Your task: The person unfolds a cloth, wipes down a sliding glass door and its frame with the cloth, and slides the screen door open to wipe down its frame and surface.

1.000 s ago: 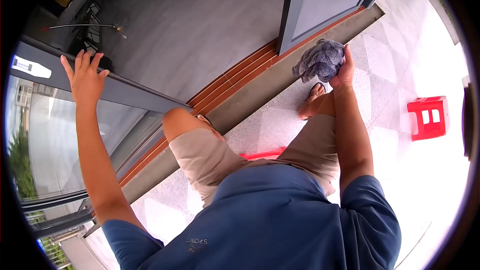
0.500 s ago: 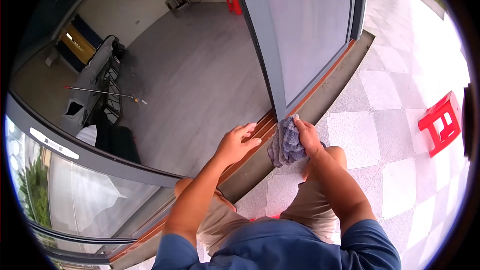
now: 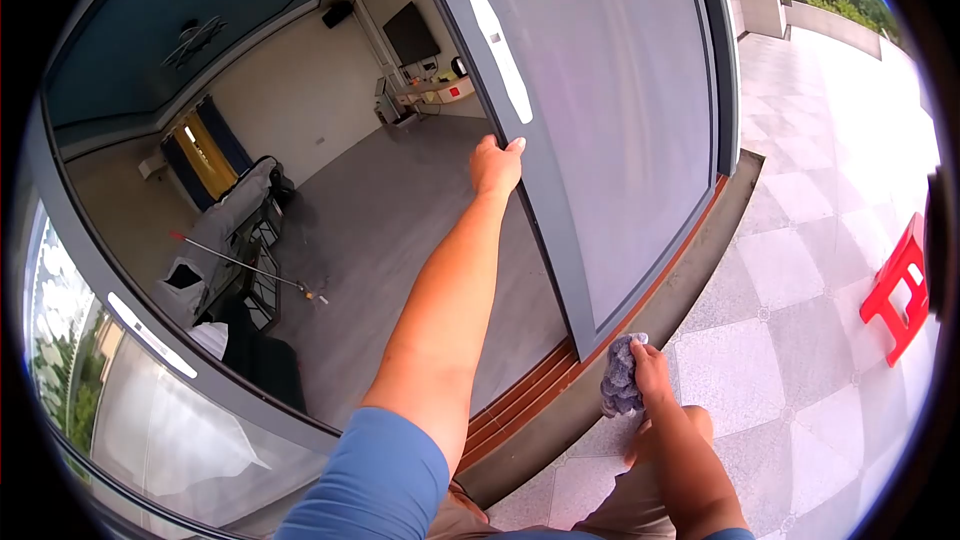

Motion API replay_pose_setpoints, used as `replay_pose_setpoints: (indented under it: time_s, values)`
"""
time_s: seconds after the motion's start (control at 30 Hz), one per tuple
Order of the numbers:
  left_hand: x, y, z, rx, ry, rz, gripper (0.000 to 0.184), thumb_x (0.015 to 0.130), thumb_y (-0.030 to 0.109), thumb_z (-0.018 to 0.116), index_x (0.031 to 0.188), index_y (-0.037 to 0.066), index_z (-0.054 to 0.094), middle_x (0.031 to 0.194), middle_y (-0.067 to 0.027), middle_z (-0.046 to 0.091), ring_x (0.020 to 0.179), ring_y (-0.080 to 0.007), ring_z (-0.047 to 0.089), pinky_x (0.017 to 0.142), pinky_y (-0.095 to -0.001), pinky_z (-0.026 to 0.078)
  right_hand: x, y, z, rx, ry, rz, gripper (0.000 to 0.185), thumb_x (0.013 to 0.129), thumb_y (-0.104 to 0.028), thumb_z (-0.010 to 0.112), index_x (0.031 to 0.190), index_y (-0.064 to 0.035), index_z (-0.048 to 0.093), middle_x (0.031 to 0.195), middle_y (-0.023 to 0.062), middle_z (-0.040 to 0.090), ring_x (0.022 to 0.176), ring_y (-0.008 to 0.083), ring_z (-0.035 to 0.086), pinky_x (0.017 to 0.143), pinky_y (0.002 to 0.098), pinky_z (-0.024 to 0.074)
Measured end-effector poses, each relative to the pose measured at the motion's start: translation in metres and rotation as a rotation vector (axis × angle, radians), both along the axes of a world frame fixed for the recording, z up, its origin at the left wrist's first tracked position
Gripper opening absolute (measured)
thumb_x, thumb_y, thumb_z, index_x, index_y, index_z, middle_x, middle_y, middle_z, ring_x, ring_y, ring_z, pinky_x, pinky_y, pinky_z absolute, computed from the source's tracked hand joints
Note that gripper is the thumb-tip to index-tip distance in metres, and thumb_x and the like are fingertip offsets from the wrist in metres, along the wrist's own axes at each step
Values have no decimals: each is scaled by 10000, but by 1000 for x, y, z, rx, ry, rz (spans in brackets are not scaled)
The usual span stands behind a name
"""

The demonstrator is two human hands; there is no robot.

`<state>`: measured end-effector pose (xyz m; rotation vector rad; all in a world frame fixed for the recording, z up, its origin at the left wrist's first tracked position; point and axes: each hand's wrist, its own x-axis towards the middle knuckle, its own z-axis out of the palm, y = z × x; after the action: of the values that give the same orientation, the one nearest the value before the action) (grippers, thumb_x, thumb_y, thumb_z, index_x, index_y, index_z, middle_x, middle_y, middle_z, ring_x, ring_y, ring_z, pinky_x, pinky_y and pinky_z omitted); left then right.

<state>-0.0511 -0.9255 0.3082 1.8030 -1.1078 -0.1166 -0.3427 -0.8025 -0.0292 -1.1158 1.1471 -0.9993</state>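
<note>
Door: while its lower end meets the track, the door (image 3: 615, 130) stands upright, its long axis slanting in the view from upper left to lower right.
Door make: smooth grey frame around a flat, faintly sheened panel.
Handle: a long white handle (image 3: 500, 55) with rounded ends, lying along the frame, parallel to the door's edge.
Left hand: the left hand (image 3: 496, 168) is at the door's edge below the handle, fingers bent, thumb toward the frame; I cannot tell whether it grips.
Cloth: beside the door's lower corner, a bunched grey-purple cloth (image 3: 621, 380), fluffy and creased, its long axis running nearly down the view, loose end toward the foot.
Right hand: the right hand (image 3: 652, 368) is closed on the cloth's upper part, well apart from the left.
Track: reddish-brown parallel ridges, the track (image 3: 535, 377) running beneath the door.
Sill: a rough, dull concrete sill (image 3: 560, 428) alongside.
Paving: pale speckled square tiles (image 3: 730, 365).
Stool: a red stool (image 3: 893, 302) with cut-out openings, at far right.
Room: a smooth grey floor (image 3: 400, 205) beyond the doorway.
</note>
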Motion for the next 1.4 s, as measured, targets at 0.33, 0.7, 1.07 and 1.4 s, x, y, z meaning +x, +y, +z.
replay_pose_setpoints:
  time_s: [0.33,0.7,1.07,1.4]
  values:
    - [13,38,-1,22,-103,20,379,975,354,757,1141,16,714,1125,-130,786,1048,-290,740,916,-413,564,22,8,20,45,-114,125,442,1096,-365,598,1067,54,732,903,72,721,818,154,659,782,328,533]
    - [61,129,-40,-9,22,-82,525,965,216,713,1458,87,584,1289,-118,757,1185,-301,710,1012,-412,552,55,38,5,-23,-90,380,464,1088,-372,633,1177,71,734,969,80,753,873,162,701,828,337,566]
    - [-38,376,-338,354,540,-577,671,1072,452,668,1578,53,481,1346,-69,684,1149,-162,669,943,-311,559,75,117,13,-196,36,644,529,988,-160,601,1477,42,595,1419,167,655,1330,226,587,1146,332,441]
    - [-12,420,-218,43,1015,-283,377,1040,314,743,1211,-22,733,1159,-53,763,1065,-143,690,971,-319,528,114,185,80,-201,-485,267,467,904,77,542,1361,16,618,1172,53,657,1088,145,608,988,272,487]
